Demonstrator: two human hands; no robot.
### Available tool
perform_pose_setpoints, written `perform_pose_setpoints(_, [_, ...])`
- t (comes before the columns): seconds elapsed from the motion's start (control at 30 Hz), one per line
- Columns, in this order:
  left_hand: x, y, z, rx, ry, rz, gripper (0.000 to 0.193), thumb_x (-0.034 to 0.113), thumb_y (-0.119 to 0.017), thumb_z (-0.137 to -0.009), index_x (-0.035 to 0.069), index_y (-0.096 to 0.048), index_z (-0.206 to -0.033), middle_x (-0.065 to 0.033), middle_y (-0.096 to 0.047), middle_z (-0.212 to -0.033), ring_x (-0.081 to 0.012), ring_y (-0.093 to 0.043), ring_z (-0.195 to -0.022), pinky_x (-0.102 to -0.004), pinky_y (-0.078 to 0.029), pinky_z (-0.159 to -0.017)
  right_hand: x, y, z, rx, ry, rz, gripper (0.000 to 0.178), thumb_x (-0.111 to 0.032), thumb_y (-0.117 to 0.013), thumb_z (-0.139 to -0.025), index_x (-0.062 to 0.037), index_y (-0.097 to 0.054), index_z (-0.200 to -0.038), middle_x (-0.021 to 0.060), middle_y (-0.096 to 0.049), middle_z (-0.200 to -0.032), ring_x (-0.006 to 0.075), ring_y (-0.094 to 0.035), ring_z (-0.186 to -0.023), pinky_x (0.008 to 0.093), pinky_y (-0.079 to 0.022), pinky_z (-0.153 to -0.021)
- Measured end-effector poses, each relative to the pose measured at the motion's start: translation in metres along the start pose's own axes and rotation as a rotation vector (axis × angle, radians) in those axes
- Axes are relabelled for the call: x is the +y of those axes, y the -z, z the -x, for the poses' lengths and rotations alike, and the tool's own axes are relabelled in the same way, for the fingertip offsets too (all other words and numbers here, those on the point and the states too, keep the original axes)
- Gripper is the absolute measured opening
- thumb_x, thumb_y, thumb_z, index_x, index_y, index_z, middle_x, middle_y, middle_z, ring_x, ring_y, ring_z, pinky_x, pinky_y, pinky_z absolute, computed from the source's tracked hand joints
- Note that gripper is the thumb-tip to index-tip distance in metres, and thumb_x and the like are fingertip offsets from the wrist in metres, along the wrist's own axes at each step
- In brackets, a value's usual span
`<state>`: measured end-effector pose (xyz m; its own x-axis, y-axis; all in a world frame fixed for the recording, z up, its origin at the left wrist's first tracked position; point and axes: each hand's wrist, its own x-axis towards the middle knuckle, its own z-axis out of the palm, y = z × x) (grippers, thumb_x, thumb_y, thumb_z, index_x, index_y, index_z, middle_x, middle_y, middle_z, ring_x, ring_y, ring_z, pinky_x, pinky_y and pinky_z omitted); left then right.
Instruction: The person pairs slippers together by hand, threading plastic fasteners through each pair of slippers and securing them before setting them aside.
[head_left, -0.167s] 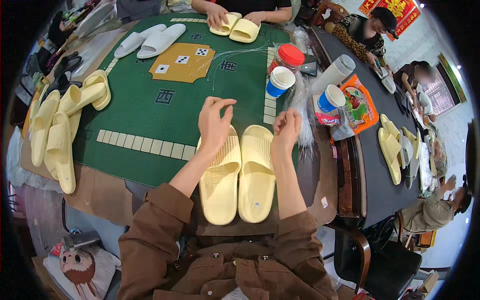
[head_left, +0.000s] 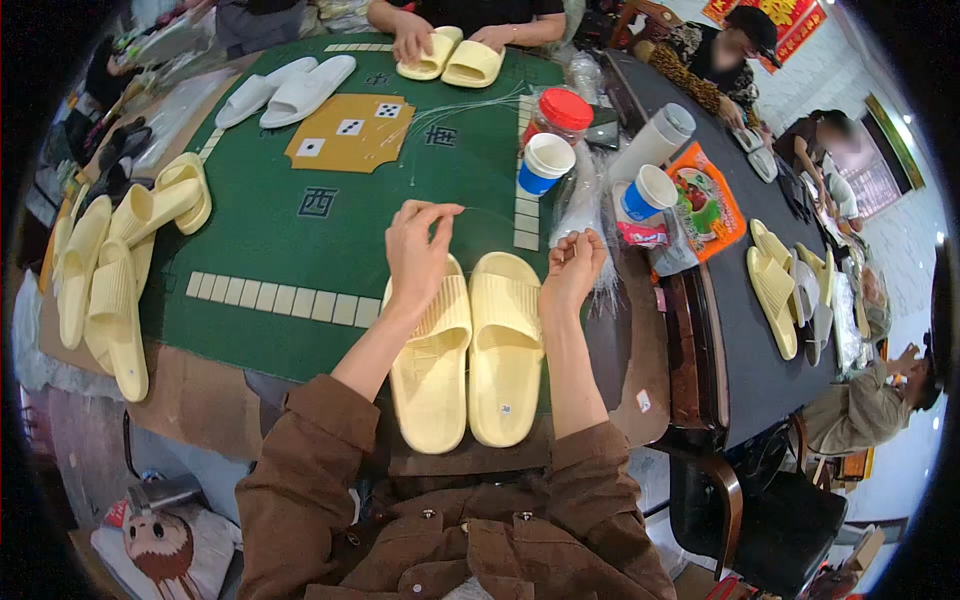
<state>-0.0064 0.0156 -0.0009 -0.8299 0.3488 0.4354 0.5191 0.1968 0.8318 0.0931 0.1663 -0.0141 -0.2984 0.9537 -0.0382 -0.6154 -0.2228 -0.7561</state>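
Note:
A pair of pale yellow slippers lies side by side in front of me, toes pointing away. Over the left slipper's toe end, my left hand is pinched closed. My right hand is closed in a pinch beside the right slipper's strap. A thin clear plastic strand shows faintly at my left fingertips and seems to run toward my right hand; its far end is hard to see. More clear strands are spread over the green mat, and a thick bundle of them lies beyond my right hand.
More yellow slippers are heaped at the left, and white slippers lie far left. Paper cups, a red-lidded jar and an orange packet stand right. Across the table, another person's hands hold yellow slippers.
My right hand has turned and its fingers have come together in a pinch. My left hand stays pinched above the slippers. The whole view has shifted slightly.

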Motion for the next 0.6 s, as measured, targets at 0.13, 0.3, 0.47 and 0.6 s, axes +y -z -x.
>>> perform_pose_setpoints(0.13, [-0.010,0.002,0.000,0.049,-0.100,-0.049,0.013,0.008,-0.060,-0.086,0.013,-0.070,-0.092,-0.0072,-0.060,-0.094,-0.0257,-0.055,-0.092,-0.0365,-0.044,-0.077,-0.023,0.021,0.004,-0.027,-0.086,-0.089,0.011,-0.014,-0.056,-0.094,-0.0103,-0.048,-0.100,0.0049,-0.056,-0.092,0.0144,-0.055,-0.079,0.0218,-0.043,-0.060])
perform_pose_setpoints(0.3, [-0.005,0.004,0.000,-0.041,-0.091,-0.018,0.014,0.007,-0.056,-0.089,0.010,-0.069,-0.095,-0.0076,-0.060,-0.099,-0.0266,-0.054,-0.097,-0.0368,-0.044,-0.082,-0.115,0.061,-0.008,-0.176,0.012,-0.129,0.010,-0.018,-0.054,-0.095,-0.0108,-0.048,-0.099,0.0064,-0.059,-0.092,0.0119,-0.052,-0.071,0.0210,-0.039,-0.054])
perform_pose_setpoints(0.47, [-0.004,0.007,0.000,-0.161,-0.014,0.021,0.014,0.005,-0.054,-0.090,0.006,-0.067,-0.096,-0.0084,-0.059,-0.101,-0.0260,-0.053,-0.100,-0.0347,-0.044,-0.084,-0.228,0.120,-0.051,0.110,0.498,0.324,0.013,-0.017,-0.052,-0.095,-0.0068,-0.052,-0.104,0.0009,-0.056,-0.078,0.0036,-0.036,-0.056,0.0192,-0.026,-0.047])
perform_pose_setpoints(0.6, [0.002,0.000,0.000,-0.214,-0.077,0.006,0.014,0.001,-0.054,-0.088,0.002,-0.065,-0.095,-0.0093,-0.060,-0.100,-0.0236,-0.058,-0.098,-0.0318,-0.044,-0.086,-0.306,0.226,-0.135,0.367,0.601,0.836,0.031,-0.027,-0.056,-0.093,-0.0016,-0.057,-0.111,0.0068,-0.060,-0.093,0.0144,-0.055,-0.078,0.0302,-0.044,-0.069])
